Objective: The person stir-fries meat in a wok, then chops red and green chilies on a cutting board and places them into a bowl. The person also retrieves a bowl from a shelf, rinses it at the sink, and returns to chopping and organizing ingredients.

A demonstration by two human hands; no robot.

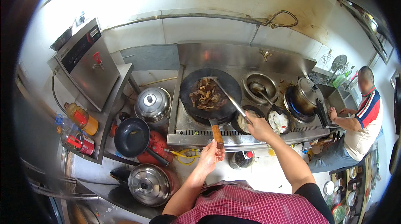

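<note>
A black wok (225,81) sits on the left burner of the stainless steel range. Dark brown pieces of food, perhaps meat (205,94), lie in its middle. My left hand (210,155) grips the end of the wok's wooden handle (216,133). In my right hand (260,128) is the grip of a long metal cooking utensil (230,97). Its shaft slants over the wok's right rim, and its head is among the food, too hidden to tell a spatula from a ladle.
Right of the wok stand a steel bowl (246,81) holding a ladle (260,91), two pans and a pressure cooker (308,94) beside a lit burner. A person (363,123) stands at the sink. A frying pan (131,136) and lidded pots (152,103) are at left.
</note>
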